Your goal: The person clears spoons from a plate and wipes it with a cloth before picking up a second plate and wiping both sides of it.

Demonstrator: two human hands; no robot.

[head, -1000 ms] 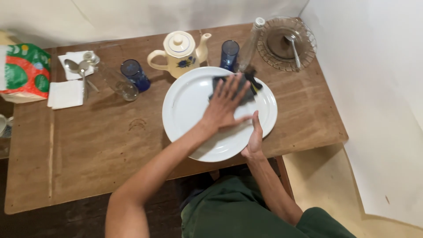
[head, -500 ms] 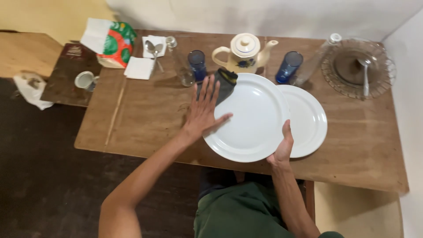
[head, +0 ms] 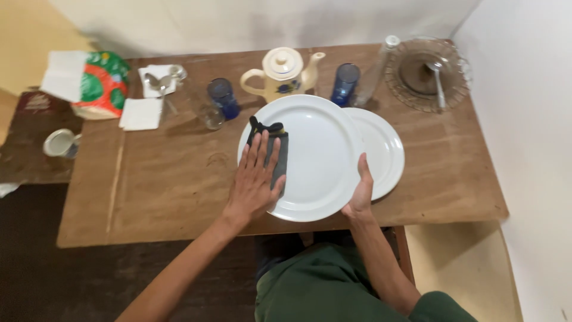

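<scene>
- I am working on the large white plate (head: pixel 319 158), which is lying near the front edge of the wooden table (head: pixel 167 185) and overlapping a second white plate (head: pixel 384 149) to its right; I judge the upper one is sitting there so I can reach its whole face.
- I am pressing a dark cloth (head: pixel 275 152) onto the left part of the large plate, its bunched end poking out beyond my fingertips.
- My left hand (head: pixel 255 179) is lying flat on that cloth, fingers spread and stretched out, palm down, pinching nothing; it looks like flat pressure is what keeps the cloth against the plate.
- My right hand (head: pixel 359 194) is gripping the plate's near right rim, thumb lying on top, the other fingers hidden below, probably to stop it sliding.
- Behind the plates are standing a cream teapot (head: pixel 280 74), two blue glasses (head: pixel 223 98) (head: pixel 344 83), a clear glass (head: pixel 208 113) and a clear bottle (head: pixel 376 68).
- In the far right corner a glass dish (head: pixel 456 80) is holding a spoon (head: pixel 438 77).
- At the far left are lying white napkins (head: pixel 140 113), spoons (head: pixel 156 83) and a colourful packet (head: pixel 95 83).
</scene>
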